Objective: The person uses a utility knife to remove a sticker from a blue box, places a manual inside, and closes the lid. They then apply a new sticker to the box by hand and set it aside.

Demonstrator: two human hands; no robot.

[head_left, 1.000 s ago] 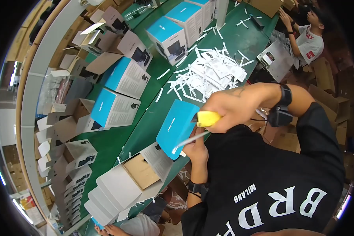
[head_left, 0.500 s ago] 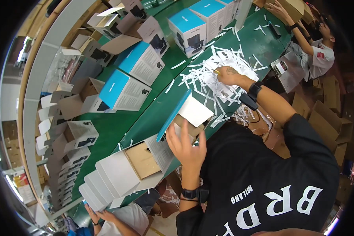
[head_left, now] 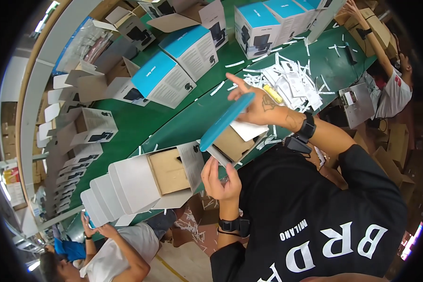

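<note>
Large white lettering, inverted in this view, crosses my black shirt (head_left: 310, 202); a short printed name marks a blue-topped carton (head_left: 162, 77), its white side bearing illegibly fine print.

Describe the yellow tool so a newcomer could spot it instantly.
Find the long green worktable, then the heap of white paper strips on it. Lying there beside the bare right hand is a small elongated yellow tool. Its bright yellow sets it apart from the white paper around it.

Lid (head_left: 226, 121) blue; box interior (head_left: 231, 146) brown; table (head_left: 185, 124) green; cutter (head_left: 272, 93) yellow; shirt (head_left: 286, 197) black, white-lettered.
</note>
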